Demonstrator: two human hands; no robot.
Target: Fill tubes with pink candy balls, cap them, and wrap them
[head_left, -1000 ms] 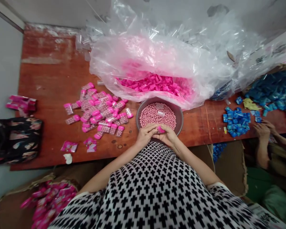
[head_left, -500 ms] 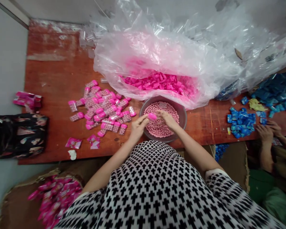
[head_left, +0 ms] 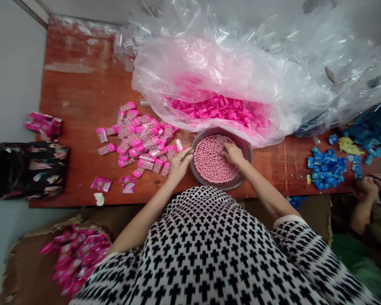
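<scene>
Half a second earlier both hands met over the bowl [head_left: 248, 149] with a single pink-capped container between them; they have since parted. The left hand [head_left: 178, 163] now lies on the table [head_left: 79, 93] just outside the bowl's left rim, at the near edge of the pile of capped containers [head_left: 139, 135]. Its fingers are curled downward, and whether they hold the container or have let it go cannot be told. That container is no longer visible between the hands and cannot be picked out from those lying by the left fingertips. The right hand [head_left: 233, 153] has dropped into the bowl, fingers bent down among the pink pellets [head_left: 211, 163]; whether they grip anything is hidden. Judged from this, one unit has passed to the pile side and the work on it appears complete. Behind the bowl an open plastic bag [head_left: 228, 63] shows loose pink caps [head_left: 219, 108]. At far right, another person's hands [head_left: 373, 184] rest near blue packets [head_left: 327, 167], well apart.
</scene>
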